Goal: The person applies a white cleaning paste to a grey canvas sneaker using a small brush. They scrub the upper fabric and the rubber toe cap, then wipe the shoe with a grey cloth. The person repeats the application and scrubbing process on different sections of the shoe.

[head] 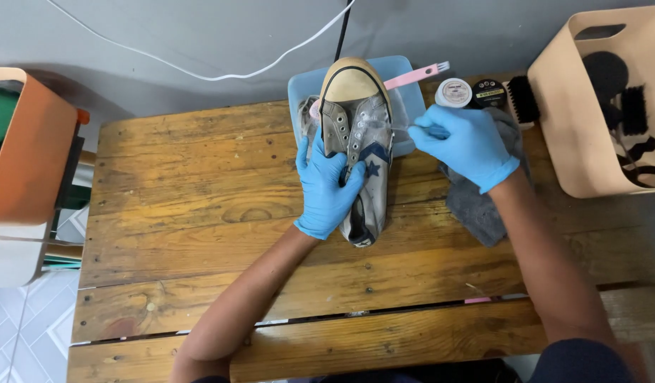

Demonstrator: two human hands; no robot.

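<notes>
Orange bin (26, 142) at far left, off the edge of the plank table (200, 191). Left hand (327, 188), blue-gloved, fingers clamped around the mid-body of a grey canvas sneaker (356, 142), which lies toe-away, its front over a pale blue tray (405, 78). Laces out, eyelets bare; canvas looks grimy yet, toe cap dull, so cleaning seems early or midway. Pink brush (416, 74) rests on the tray behind the toe. Right hand (465, 142), fingers closed on a small clear-handled brush (395, 126) touching the shoe's side. Grey cloth (476, 202) under the wrist; two tins (469, 92), black brush (524, 99), beige basket (554, 128) of tools to the right.
</notes>
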